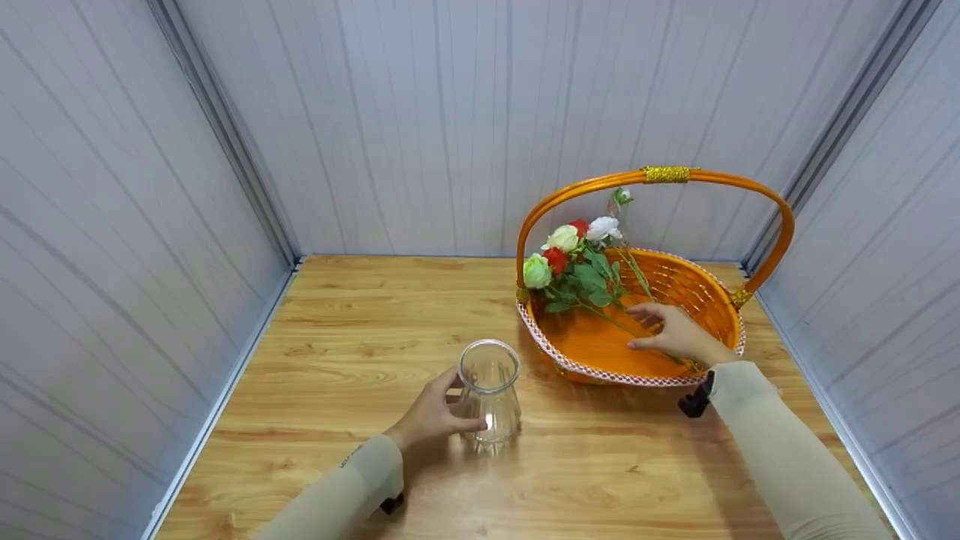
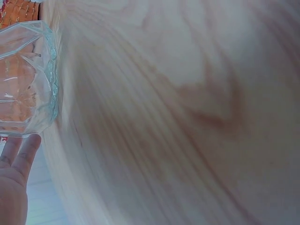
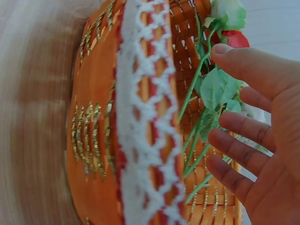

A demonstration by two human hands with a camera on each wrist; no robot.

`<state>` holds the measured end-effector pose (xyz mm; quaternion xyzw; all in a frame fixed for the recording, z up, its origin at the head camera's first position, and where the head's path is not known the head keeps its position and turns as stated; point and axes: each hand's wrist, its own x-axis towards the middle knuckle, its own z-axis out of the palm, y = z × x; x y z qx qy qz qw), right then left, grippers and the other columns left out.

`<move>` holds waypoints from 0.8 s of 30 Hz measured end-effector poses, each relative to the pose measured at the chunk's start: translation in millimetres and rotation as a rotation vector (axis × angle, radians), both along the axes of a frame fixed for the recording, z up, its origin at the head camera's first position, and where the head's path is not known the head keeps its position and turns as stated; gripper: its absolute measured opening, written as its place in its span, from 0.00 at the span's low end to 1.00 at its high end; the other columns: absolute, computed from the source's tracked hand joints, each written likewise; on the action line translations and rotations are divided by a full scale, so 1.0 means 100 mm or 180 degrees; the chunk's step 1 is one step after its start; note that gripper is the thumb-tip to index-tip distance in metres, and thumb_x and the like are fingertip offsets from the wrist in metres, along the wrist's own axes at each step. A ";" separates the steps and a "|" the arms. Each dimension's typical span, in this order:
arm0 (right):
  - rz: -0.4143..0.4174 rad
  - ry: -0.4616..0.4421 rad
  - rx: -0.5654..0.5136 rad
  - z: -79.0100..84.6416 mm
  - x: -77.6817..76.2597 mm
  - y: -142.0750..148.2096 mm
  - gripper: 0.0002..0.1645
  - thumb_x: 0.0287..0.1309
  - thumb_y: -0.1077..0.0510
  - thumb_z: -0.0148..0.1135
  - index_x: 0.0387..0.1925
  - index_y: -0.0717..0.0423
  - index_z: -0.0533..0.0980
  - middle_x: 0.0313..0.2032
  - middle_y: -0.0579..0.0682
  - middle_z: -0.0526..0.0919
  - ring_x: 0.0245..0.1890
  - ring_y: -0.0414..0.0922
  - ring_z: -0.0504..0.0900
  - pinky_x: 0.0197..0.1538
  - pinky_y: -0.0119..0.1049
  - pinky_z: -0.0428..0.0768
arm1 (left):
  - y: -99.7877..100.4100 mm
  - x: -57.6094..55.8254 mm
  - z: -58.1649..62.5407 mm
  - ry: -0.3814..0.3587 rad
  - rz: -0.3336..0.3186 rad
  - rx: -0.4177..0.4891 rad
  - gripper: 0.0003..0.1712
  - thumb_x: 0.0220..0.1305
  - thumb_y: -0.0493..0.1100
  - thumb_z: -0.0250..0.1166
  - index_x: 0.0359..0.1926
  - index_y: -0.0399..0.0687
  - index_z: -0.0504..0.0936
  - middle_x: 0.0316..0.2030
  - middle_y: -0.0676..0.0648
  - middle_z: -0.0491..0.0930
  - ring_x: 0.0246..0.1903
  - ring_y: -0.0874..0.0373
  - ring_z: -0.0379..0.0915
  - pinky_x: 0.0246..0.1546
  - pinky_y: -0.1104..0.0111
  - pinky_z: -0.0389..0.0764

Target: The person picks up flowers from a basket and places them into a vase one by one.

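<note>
A clear glass vase (image 1: 489, 420) with a flared rim stands upright on the wooden table. My left hand (image 1: 435, 414) holds it from the left, thumb across the near side and fingers round the far side. In the left wrist view, two fingers (image 2: 26, 157) meet the faceted glass (image 2: 49, 84). Over the orange woven basket (image 1: 577, 346), my right hand (image 1: 679, 334) is spread with nothing in its grasp. Its fingers are close to the green stems (image 3: 194, 89) of artificial flowers (image 1: 562, 238), whose red, white and pale green heads lean on the basket's left side.
The basket's tall arched handle (image 1: 780, 240), wrapped in gold at the top, rises behind my right hand. Pale panel walls (image 1: 420, 135) enclose the wooden table (image 1: 360, 322) at the back and both sides. White-and-red braid (image 3: 150, 93) trims the basket rim.
</note>
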<state>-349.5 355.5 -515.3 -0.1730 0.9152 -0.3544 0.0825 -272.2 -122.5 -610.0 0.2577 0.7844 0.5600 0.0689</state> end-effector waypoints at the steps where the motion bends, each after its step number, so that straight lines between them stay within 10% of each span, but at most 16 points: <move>1: -0.0015 -0.0022 0.0002 -0.02 0.00 0.00 0.44 0.66 0.47 0.78 0.76 0.62 0.72 0.69 0.70 0.77 0.66 0.68 0.78 0.69 0.69 0.78 | 0.00 0.00 0.00 -0.0005 0.0005 -0.0006 0.49 0.53 0.40 0.87 0.74 0.41 0.73 0.63 0.39 0.82 0.65 0.37 0.77 0.68 0.48 0.84; 24: -0.0088 -0.0299 -0.0088 -0.35 -0.12 -0.01 0.51 0.67 0.54 0.77 0.81 0.66 0.61 0.77 0.72 0.67 0.75 0.72 0.68 0.77 0.71 0.69 | -0.01 0.01 -0.03 -0.0083 0.0011 -0.0054 0.49 0.54 0.41 0.87 0.74 0.47 0.72 0.64 0.41 0.79 0.65 0.41 0.76 0.68 0.46 0.84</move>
